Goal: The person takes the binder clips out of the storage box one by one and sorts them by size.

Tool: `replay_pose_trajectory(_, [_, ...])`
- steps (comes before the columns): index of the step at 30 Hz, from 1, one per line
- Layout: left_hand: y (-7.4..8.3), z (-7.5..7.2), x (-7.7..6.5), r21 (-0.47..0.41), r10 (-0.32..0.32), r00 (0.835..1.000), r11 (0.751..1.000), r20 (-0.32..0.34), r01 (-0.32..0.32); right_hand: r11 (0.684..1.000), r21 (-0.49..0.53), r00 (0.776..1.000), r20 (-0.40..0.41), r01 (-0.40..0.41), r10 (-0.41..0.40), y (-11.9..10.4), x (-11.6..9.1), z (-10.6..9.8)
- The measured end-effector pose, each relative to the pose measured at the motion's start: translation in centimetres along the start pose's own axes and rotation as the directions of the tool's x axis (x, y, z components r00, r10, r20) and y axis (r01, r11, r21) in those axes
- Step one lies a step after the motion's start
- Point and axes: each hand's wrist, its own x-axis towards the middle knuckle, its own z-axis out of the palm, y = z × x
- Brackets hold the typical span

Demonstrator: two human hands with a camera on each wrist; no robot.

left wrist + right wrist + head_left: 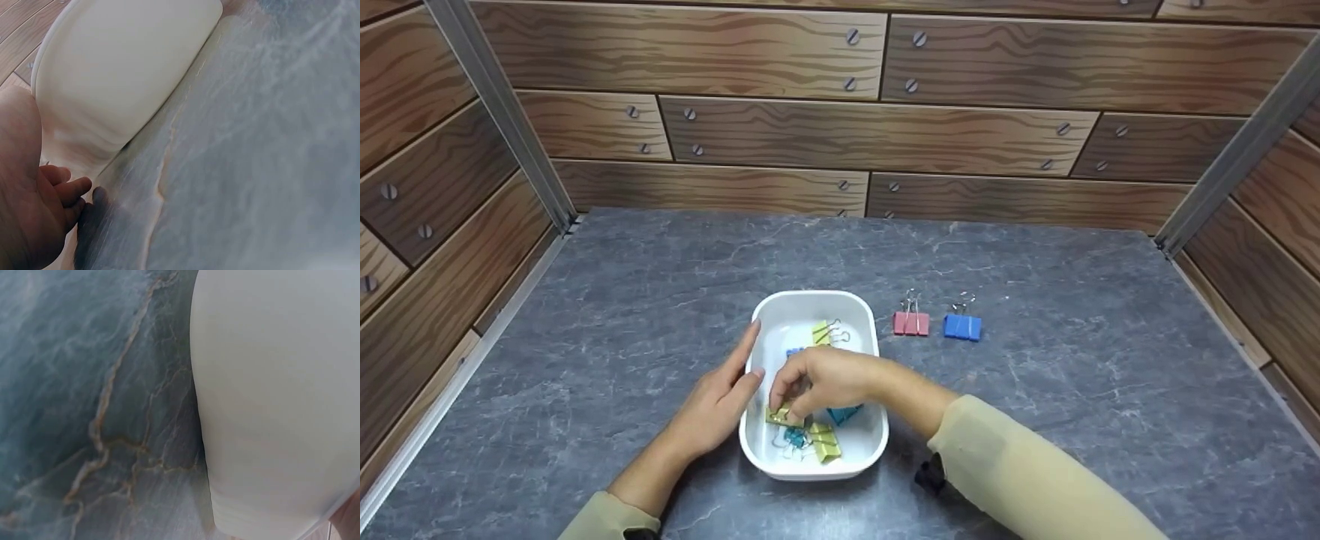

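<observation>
A white plastic tub [877,442] on the table holds several binder clips. My right hand [829,379] reaches into it over the right rim, thumb and fingertips pinching a yellow binder clip [780,416] near the left wall. Just below lie another yellow clip [825,442] and a small teal clip [794,436]. A larger teal clip [844,413] and a blue one [795,352] are partly hidden by my right hand; a further yellow clip [821,333] lies farther back. My left hand [712,405] rests against the tub's left side, index finger and thumb at the rim.
Right of the tub, a pink binder clip [911,324] and a blue binder clip [963,327] stand side by side on the grey marbled table [1072,390]. Wood-patterned panels [780,52] enclose the back and sides. Tub wall [270,394] fills much of the right wrist view.
</observation>
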Motion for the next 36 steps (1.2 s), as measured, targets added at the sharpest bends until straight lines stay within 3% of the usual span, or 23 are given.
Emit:
replay_pose_trajectory(11, [0.1,0.1,0.1,-0.001,0.0,1.0,1.0,0.006,0.0,0.995,-0.085,0.997,-0.065,-0.046,0.041,-0.4,-0.8,-0.8])
replay_pose_trajectory(18, [0.1,0.0,0.0,0.018,-0.005,1.0,1.0,0.001,0.005,0.985,-0.171,0.99,-0.135,0.009,-0.033,-1.2,-1.6,-2.4])
replay_pose_trajectory(21, [0.1,0.0,0.0,0.03,-0.008,1.0,1.0,0.001,0.008,0.988,-0.149,0.984,-0.172,0.025,-0.051,-1.3,-1.9,-3.0])
replay_pose_trajectory(29, [0.0,0.0,0.1,0.02,-0.011,1.0,1.0,0.008,0.011,0.998,0.03,0.967,-0.249,0.055,-0.046,-1.3,-3.1,-4.0])
replay_pose_trajectory(36, [-0.1,0.1,0.1,0.011,-0.016,1.0,1.0,0.005,0.016,0.994,0.008,0.943,-0.318,0.108,-0.1,-1.5,-4.2,-5.1])
